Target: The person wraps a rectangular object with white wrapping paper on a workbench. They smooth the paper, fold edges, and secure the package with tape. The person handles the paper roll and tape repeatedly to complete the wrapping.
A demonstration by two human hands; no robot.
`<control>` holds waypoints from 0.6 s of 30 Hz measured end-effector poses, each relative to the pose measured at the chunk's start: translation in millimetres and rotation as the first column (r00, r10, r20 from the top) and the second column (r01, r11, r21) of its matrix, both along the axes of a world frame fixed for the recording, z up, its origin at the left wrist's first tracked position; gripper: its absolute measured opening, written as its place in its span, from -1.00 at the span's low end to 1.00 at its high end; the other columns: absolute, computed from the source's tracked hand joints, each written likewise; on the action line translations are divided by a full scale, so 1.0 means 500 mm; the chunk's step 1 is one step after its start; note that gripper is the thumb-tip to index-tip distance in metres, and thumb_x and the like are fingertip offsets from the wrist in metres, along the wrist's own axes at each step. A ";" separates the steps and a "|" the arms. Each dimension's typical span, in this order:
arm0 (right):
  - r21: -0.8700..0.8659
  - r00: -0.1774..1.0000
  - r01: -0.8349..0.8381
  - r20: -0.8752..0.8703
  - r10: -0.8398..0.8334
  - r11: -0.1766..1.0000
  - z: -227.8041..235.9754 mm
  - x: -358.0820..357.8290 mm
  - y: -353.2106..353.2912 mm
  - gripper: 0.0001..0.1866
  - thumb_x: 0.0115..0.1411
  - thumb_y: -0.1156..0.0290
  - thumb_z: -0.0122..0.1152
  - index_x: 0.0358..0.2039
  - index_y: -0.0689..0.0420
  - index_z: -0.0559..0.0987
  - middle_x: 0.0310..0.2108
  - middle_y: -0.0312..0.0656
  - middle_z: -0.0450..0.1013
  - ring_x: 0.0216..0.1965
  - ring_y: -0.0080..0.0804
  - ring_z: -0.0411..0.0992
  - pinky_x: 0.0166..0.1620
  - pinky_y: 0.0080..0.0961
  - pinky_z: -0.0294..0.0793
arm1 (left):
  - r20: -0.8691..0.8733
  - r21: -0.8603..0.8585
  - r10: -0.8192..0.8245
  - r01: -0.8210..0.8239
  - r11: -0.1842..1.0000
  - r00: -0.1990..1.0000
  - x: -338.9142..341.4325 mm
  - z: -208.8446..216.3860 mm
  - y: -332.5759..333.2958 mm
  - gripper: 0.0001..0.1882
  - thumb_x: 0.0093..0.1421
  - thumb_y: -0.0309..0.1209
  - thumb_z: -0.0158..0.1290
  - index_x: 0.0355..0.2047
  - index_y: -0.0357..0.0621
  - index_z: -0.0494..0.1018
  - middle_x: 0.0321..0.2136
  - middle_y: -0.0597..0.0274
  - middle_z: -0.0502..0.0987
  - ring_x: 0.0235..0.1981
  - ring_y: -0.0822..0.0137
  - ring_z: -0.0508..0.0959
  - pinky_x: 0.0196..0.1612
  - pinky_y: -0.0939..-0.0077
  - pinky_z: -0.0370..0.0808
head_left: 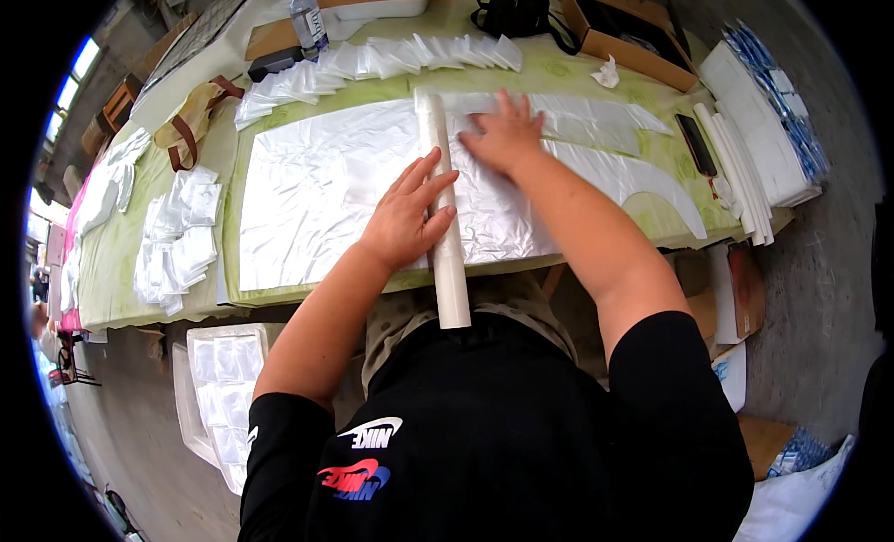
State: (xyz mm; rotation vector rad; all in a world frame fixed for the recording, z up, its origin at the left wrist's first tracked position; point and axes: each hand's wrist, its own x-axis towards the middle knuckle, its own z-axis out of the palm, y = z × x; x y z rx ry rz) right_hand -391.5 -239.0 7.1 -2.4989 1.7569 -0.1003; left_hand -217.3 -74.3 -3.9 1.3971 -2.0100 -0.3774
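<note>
A thin, shiny white plastic sheet (pixel 303 193) is spread over the table, with long curved strips (pixel 643 183) running out to its right. Across it lies a pale tube (pixel 451 286), whose near end juts past the table edge toward my body. My left hand (pixel 410 211) rests on the tube, fingers extended and slightly apart, not wrapped round it. Right of the tube, my right hand (pixel 507 135) is over the sheet with its fingers spread, a little blurred; nothing shows in it.
Folded clear packets (pixel 382 60) line the back, near a water bottle (pixel 308 22). More packets (pixel 182 239) lie left beside a tote bag (pixel 194 121). At right are a phone (pixel 694 143), white tubes (pixel 731 174) and an open carton (pixel 633 44). A bin of packets (pixel 223 374) stands below.
</note>
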 end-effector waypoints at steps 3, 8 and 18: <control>0.183 0.948 0.311 0.008 -0.318 0.933 0.015 -0.108 -0.094 -0.33 0.29 -0.35 -0.07 0.34 -0.41 0.44 0.58 -0.22 -0.18 0.55 0.14 -0.28 0.46 0.31 -0.24 | 0.003 0.011 0.050 -0.050 0.999 0.999 0.006 -0.008 0.008 -0.48 0.27 -0.19 0.07 0.24 0.02 0.45 0.43 0.02 0.20 0.42 -0.17 0.17 0.41 0.07 0.24; 0.069 0.662 0.750 -0.072 -0.746 0.658 -0.025 -0.519 -0.227 -0.21 0.31 -0.31 -0.04 0.49 -0.37 0.15 0.56 -0.07 -0.16 0.52 0.15 -0.14 0.42 0.34 -0.08 | 0.004 -0.018 0.066 -0.066 0.998 0.998 -0.007 0.000 0.006 -0.47 0.23 -0.24 0.10 0.22 -0.01 0.47 0.41 0.05 0.23 0.38 -0.14 0.21 0.38 0.09 0.26; -0.492 0.952 -0.014 0.260 0.162 0.870 -0.055 -0.281 -0.006 -0.27 0.12 -0.02 0.40 0.32 -0.25 0.45 0.44 0.17 0.06 0.43 0.24 0.02 0.40 0.21 0.01 | 0.002 -0.043 0.092 -0.091 0.995 0.996 0.006 -0.001 0.020 -0.46 0.19 -0.29 0.10 0.20 -0.06 0.48 0.39 -0.01 0.26 0.31 -0.19 0.28 0.35 0.06 0.29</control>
